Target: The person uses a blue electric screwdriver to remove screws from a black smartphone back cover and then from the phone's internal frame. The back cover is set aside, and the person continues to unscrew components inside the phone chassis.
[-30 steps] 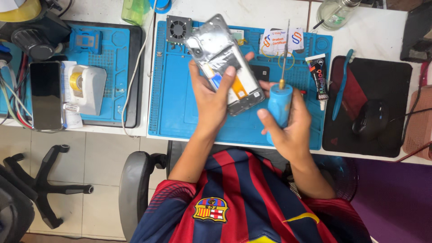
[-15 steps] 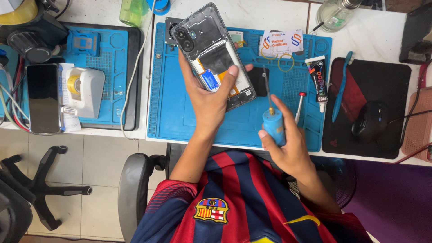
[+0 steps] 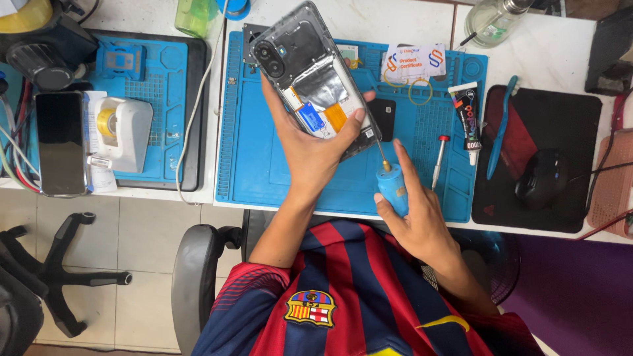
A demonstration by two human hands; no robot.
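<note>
While cradled, phone [image 3: 310, 82] between fingers [image 3: 353, 125].

- The wide blue silicone work mat [image 3: 264, 165] is a flat, bright blue.
- Above the mat, the opened smartphone with a grey frame [image 3: 310, 76] shows black camera rings, a silver foil patch, and small blue and orange parts.
- At the mat's lower right, the blue-handled screwdriver [image 3: 393, 186] has a thin metal shaft.
- Just right of it lies a slim silver screwdriver with a red cap [image 3: 439, 160].
- Right of the mat: a black tube of glue with a white nozzle [image 3: 467, 118] and a blue toothbrush [image 3: 501, 128] on a black and dark-red mouse pad [image 3: 560, 204].
- Left of the mat sits a white tape dispenser with a yellow roll [image 3: 122, 132].
- Below the mat, the striped shirt [image 3: 349, 296] is red and navy, with yellow marks.
</note>
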